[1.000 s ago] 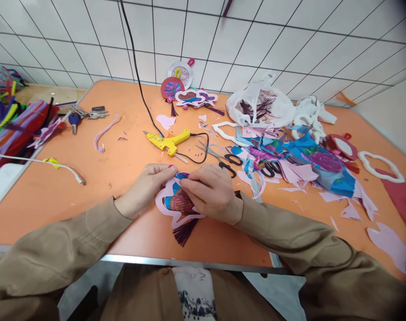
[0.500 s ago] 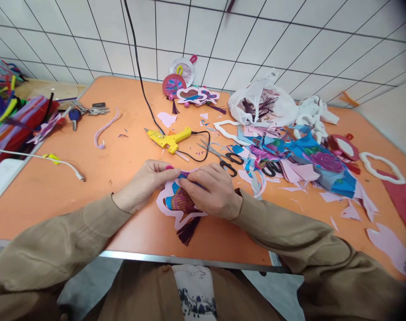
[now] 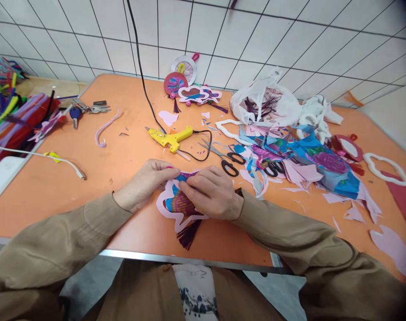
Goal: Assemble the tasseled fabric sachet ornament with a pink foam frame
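Between my hands is a paper ornament (image 3: 180, 204) with a pink scalloped border, a blue and brown patterned middle and a dark purple tassel (image 3: 188, 235) hanging from its lower edge. My left hand (image 3: 148, 182) pinches its upper left edge, by a small bright pink bit. The fingers of my right hand (image 3: 213, 191) are closed on its upper right side and hide that part. Just beyond my hands lies a yellow glue gun (image 3: 171, 137) with a black cord. A pair of scissors (image 3: 227, 160) with black handles rests to the right of it.
Finished-looking ornaments (image 3: 175, 84) lean by the tiled wall. On the right are a white plastic bag (image 3: 263, 104), patterned paper scraps (image 3: 326, 156) and a white scalloped frame (image 3: 386, 168). Keys (image 3: 75, 115), a lilac pipe cleaner (image 3: 105, 127) and a white cable (image 3: 60, 161) lie left.
My right fingers have shifted slightly on the upper right of the ornament. My left hand keeps its pinch. The view has moved a little.
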Demonstrator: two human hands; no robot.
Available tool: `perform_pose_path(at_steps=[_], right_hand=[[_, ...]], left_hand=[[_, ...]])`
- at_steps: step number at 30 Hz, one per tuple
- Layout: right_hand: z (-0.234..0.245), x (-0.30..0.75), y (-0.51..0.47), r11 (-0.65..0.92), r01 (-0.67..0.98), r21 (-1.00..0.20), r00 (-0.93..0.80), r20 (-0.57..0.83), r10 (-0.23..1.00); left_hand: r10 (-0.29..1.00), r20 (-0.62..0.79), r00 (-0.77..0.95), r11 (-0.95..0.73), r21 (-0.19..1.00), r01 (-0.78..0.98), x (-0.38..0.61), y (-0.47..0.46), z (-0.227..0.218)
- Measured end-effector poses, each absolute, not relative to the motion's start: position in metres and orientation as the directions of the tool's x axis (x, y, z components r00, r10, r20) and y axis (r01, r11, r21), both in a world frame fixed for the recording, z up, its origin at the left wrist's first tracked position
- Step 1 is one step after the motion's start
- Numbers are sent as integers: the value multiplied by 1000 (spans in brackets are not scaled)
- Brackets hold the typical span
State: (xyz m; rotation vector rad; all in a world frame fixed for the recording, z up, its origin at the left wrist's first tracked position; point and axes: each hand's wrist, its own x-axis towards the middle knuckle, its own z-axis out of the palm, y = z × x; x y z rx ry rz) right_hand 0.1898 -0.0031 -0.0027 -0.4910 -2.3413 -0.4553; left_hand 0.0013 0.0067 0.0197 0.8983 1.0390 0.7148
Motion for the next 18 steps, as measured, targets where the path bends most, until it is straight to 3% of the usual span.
perform_pose_path(at_steps=[12,18], right_hand=[[-4,189,-3,883,443,155,-691,687,226],[-5,184,-5,825,565,-25,-580,699,419]], left_hand=[[835,-430,344,469,883,-35,1,7,16],[852,-397,342,440,897,-55,6,5,15]])
